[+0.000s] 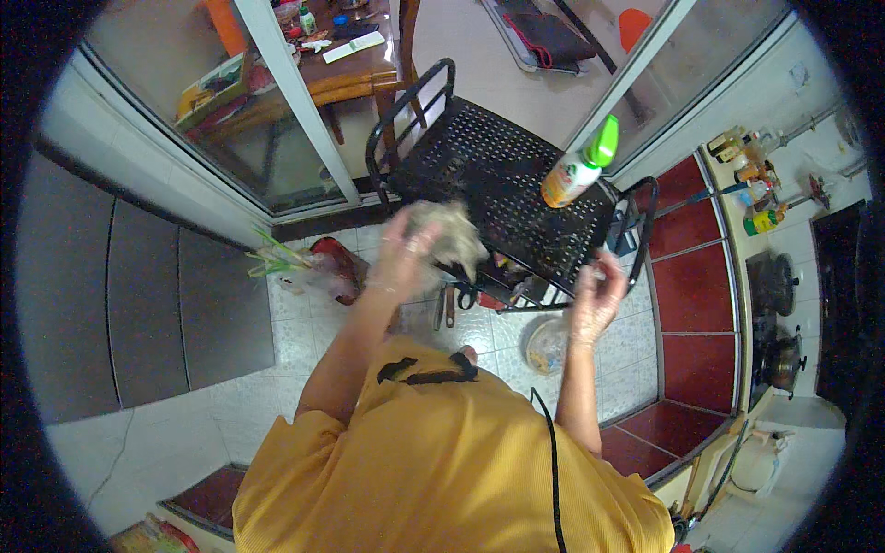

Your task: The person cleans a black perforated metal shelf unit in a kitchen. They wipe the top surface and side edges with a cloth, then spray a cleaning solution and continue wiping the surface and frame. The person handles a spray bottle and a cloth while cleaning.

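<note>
A black perforated metal shelf rack point(484, 159) stands before me. Blurred by motion, my left hand point(408, 252) holds a crumpled, greyish-white cloth point(449, 235) at the rack's near left edge. My right hand point(599, 290) is by the near right corner, its fingers curled and apart; nothing shows between them, and whether it touches the rack is unclear. On the right part of the top shelf a white and orange spray bottle point(570, 181) with a bright green trigger head stands. Below the top, a lower shelf holds small items, partly hidden by the top.
Spring onions point(283, 259) and a red bag point(339, 266) are on the tiled floor to the left. A round, see-through container point(546, 345) sits near my right forearm. Glass sliding doors frame the rack. Pots point(781, 359) and bottles line the right counter point(743, 276).
</note>
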Available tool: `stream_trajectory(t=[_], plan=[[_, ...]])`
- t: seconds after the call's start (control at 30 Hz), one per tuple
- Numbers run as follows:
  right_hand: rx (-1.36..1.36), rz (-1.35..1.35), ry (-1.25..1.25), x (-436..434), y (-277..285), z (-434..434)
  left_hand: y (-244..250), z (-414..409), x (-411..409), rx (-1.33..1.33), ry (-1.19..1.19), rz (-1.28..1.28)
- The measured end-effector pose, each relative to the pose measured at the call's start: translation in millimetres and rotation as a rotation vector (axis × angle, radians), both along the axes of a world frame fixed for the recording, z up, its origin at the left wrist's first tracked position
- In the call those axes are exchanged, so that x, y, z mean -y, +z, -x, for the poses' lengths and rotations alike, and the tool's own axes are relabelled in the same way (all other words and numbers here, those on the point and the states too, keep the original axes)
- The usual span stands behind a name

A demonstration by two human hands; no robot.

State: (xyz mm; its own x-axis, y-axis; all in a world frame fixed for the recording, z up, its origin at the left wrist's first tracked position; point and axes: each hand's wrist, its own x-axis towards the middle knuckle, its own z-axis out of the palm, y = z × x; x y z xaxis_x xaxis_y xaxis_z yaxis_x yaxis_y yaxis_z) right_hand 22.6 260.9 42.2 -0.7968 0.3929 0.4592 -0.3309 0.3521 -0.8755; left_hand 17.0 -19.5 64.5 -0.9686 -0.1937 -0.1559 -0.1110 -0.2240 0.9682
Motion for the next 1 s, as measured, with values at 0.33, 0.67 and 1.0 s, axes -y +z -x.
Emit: stream_trajectory(t=[0.33,0.67,1.0], plan=[[0.294,-0.619,-0.788,-70,-45,23,-81,129,187,-0.125,0.038,0.681],[0.219,-0.263,-0.572,-101,-52,38,-56,121,156,-0.108,-0.289,0.634],[0.248,-0.301,-0.448,-184,-72,73,-71,72,119,0.025,-0.234,0.477]])
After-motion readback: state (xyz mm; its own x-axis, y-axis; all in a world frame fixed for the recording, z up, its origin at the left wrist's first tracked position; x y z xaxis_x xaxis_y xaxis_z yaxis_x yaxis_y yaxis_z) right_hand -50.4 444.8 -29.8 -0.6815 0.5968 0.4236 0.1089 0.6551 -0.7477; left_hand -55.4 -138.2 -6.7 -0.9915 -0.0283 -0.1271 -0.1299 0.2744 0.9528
